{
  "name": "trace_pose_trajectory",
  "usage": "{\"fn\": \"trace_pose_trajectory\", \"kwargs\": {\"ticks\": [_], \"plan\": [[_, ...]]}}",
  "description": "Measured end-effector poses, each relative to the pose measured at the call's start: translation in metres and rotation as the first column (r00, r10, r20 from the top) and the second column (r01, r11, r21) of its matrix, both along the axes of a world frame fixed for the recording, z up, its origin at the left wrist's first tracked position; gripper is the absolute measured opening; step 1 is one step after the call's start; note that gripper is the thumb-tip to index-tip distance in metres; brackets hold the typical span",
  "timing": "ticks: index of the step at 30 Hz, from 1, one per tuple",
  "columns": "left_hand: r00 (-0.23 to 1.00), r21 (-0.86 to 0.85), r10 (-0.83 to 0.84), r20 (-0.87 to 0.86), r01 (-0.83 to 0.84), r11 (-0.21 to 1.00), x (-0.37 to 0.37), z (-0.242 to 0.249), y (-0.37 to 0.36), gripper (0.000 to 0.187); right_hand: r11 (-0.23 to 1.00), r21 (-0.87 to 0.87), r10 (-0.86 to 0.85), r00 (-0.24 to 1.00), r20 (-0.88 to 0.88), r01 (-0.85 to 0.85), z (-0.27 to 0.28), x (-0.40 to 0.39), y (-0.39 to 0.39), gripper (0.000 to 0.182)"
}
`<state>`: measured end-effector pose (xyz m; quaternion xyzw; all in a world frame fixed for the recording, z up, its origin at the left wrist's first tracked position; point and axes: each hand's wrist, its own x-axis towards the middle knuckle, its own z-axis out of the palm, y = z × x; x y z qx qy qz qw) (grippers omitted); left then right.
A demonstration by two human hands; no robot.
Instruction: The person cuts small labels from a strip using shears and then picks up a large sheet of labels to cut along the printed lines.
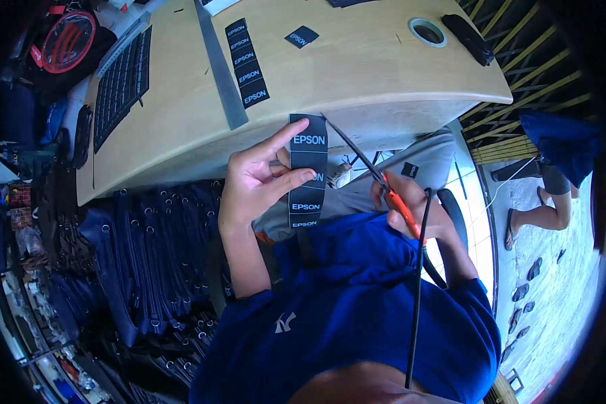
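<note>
My left hand (pixel 266 172) pinches a black strip of EPSON labels (pixel 308 192) between thumb and fingers, its index finger laid along the upper label. The strip hangs upright in front of the table edge, and thin lines part one label from another. In my right hand (pixel 414 202) is a pair of scissors with orange handles (pixel 404 212), fingers wrapped round them. Their dark blades point up and left, the tip right at the strip's top right corner. One small black label (pixel 411 170) lies on my grey trouser leg.
On the wooden table (pixel 343 74) lie a cut EPSON label (pixel 301 37), another label strip (pixel 246 64), a long grey band (pixel 221 67), a tape roll (pixel 427 32) and a black case (pixel 467 39). Dark blue straps (pixel 148 262) hang at left. Another person's leg (pixel 542 219) shows at right.
</note>
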<state>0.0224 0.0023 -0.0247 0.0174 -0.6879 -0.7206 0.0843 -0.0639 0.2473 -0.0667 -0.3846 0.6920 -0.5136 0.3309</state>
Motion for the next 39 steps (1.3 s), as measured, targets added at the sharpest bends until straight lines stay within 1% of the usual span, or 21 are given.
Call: {"fn": "trace_pose_trajectory", "kwargs": {"ticks": [1, 2, 4, 6, 8, 10, 11, 12, 13, 15, 16, 18, 20, 23, 25, 28, 31, 33, 35, 36, 39], "plan": [[1.000, -0.013, -0.021, 0.008, 0.021, 1.000, 0.001, 0.001, -0.002, 0.056, 0.999, 0.048, 0.000, 1.000, 0.012, 0.000, -0.001, -0.001, 0.003, 0.084], [1.000, -0.011, -0.015, 0.011, 0.015, 1.000, 0.001, 0.001, -0.005, 0.056, 0.999, 0.050, 0.006, 1.000, 0.015, -0.006, 0.000, -0.002, 0.006, 0.084], [0.995, -0.050, -0.098, 0.025, 0.099, 0.994, 0.001, 0.003, -0.010, 0.056, 0.990, 0.110, 0.083, 0.996, 0.043, -0.088, 0.007, -0.005, 0.012, 0.085], [0.992, -0.062, -0.122, 0.039, 0.124, 0.990, 0.001, 0.007, -0.012, 0.056, 0.987, 0.137, 0.076, 0.995, 0.072, -0.085, 0.017, -0.007, 0.017, 0.086], [0.988, -0.075, -0.149, 0.052, 0.152, 0.985, 0.001, 0.012, -0.012, 0.056, 0.963, 0.148, 0.229, 0.973, -0.023, -0.223, 0.020, -0.013, 0.023, 0.064], [0.973, -0.094, -0.211, 0.095, 0.220, 0.971, 0.000, 0.016, -0.011, 0.058, 0.971, 0.133, 0.201, 0.980, -0.007, -0.198, 0.017, -0.013, 0.026, 0.062], [0.972, -0.093, -0.212, 0.098, 0.221, 0.971, -0.001, 0.017, -0.011, 0.058, 0.975, 0.083, 0.210, 0.977, -0.038, -0.206, 0.009, -0.013, 0.029, 0.061], [0.958, -0.194, -0.259, 0.125, 0.279, 0.940, -0.002, 0.018, -0.012, 0.059, 0.976, 0.033, 0.216, 0.974, -0.070, -0.215, 0.004, -0.014, 0.030, 0.060], [0.940, -0.291, -0.302, 0.157, 0.336, 0.896, -0.003, 0.019, -0.012, 0.059, 0.977, 0.034, 0.213, 0.975, -0.065, -0.211, 0.007, -0.014, 0.030, 0.060], [0.936, -0.307, -0.320, 0.147, 0.351, 0.885, -0.006, 0.024, -0.007, 0.059, 0.962, 0.106, 0.254, 0.967, -0.004, -0.252, 0.015, -0.015, 0.029, 0.059], [0.934, -0.327, -0.331, 0.135, 0.358, 0.875, -0.007, 0.024, -0.005, 0.059, 0.963, 0.107, 0.250, 0.968, 0.000, -0.249, 0.013, -0.015, 0.029, 0.059], [0.929, -0.338, -0.348, 0.129, 0.371, 0.865, -0.009, 0.023, -0.005, 0.059, 0.950, 0.120, 0.296, 0.955, -0.033, -0.290, 0.010, -0.017, 0.029, 0.059], [0.924, -0.352, -0.362, 0.122, 0.381, 0.855, -0.010, 0.022, -0.004, 0.059, 0.945, 0.115, 0.308, 0.951, -0.009, -0.305, 0.013, -0.018, 0.028, 0.059], [0.918, -0.328, -0.373, 0.133, 0.396, 0.858, -0.011, 0.021, -0.002, 0.059, 0.947, 0.088, 0.309, 0.951, 0.019, -0.309, 0.012, -0.017, 0.028, 0.060], [0.938, -0.294, -0.338, 0.078, 0.346, 0.891, -0.011, 0.016, 0.001, 0.062, 0.952, 0.067, 0.297, 0.955, 0.023, -0.298, 0.011, -0.017, 0.029, 0.060], [0.938, -0.285, -0.341, 0.061, 0.343, 0.895, -0.013, 0.013, 0.000, 0.062, 0.946, 0.062, 0.318, 0.948, 0.032, -0.319, 0.011, -0.018, 0.029, 0.060], [0.931, -0.311, -0.353, 0.094, 0.364, 0.878, -0.013, 0.018, 0.000, 0.061, 0.947, 0.063, 0.313, 0.949, 0.021, -0.314, 0.011, -0.018, 0.029, 0.059], [0.935, -0.291, -0.343, 0.089, 0.354, 0.889, -0.013, 0.012, 0.000, 0.060, 0.946, 0.166, 0.278, 0.960, 0.033, -0.280, 0.015, -0.017, 0.029, 0.059], [0.940, -0.273, -0.332, 0.083, 0.342, 0.899, -0.014, 0.011, -0.001, 0.060, 0.939, 0.196, 0.286, 0.958, 0.017, -0.284, 0.016, -0.018, 0.029, 0.059], [0.937, -0.302, -0.339, 0.084, 0.348, 0.887, -0.014, 0.013, -0.001, 0.060, 0.931, 0.226, 0.294, 0.956, 0.001, -0.286, 0.016, -0.018, 0.029, 0.059], [0.933, -0.349, -0.352, 0.080, 0.357, 0.867, -0.015, 0.016, -0.002, 0.060, 0.937, 0.214, 0.289, 0.957, -0.033, -0.276, 0.016, -0.017, 0.027, 0.061]]}}
